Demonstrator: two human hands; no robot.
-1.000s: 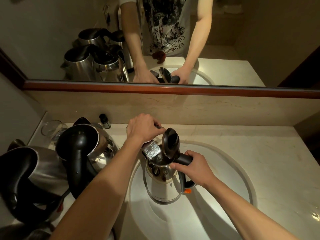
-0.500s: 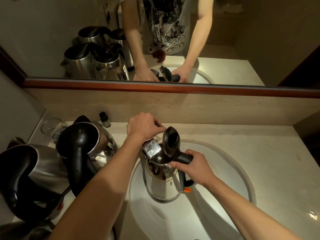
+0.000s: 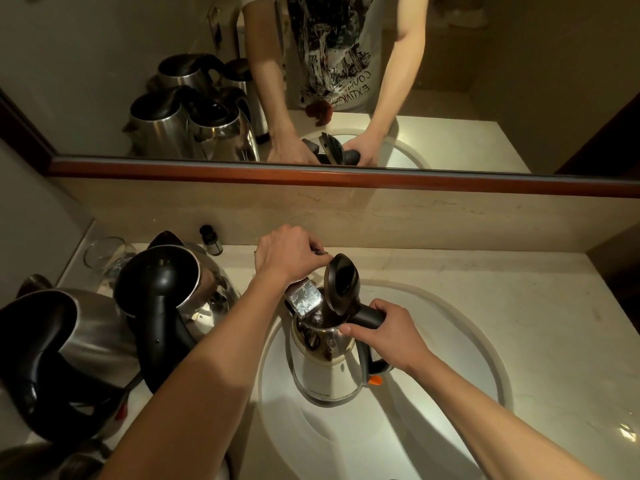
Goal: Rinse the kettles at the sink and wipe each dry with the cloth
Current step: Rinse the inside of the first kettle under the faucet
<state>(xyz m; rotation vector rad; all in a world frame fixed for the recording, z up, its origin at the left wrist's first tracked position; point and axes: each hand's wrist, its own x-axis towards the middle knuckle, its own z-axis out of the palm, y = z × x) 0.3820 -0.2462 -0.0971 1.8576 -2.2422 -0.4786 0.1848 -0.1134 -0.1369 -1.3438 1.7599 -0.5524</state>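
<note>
Your right hand (image 3: 388,337) is wrapped around the black handle of the steel kettle (image 3: 327,368), holding it upright over the sink basin (image 3: 433,341), directly below and between your two hands. Its black lid (image 3: 341,284) stands flipped open, just beside your left wrist, and the chrome faucet spout (image 3: 304,299) reaches over the kettle's open mouth. The inside looks dark with glints; you cannot tell whether water is in it. Your left hand (image 3: 287,258) is curled over the faucet's top behind the spout, gripping what seems to be its lever, mostly hidden under your fingers. Left of your left forearm, two more steel kettles stand on the surface: one (image 3: 173,289) close by with its lid shut, another (image 3: 52,355) farther left and nearer you. Beyond them, far left of your left hand, sits a clear glass (image 3: 104,252), and a small dark-capped bottle (image 3: 211,240) stands by the wall.
</note>
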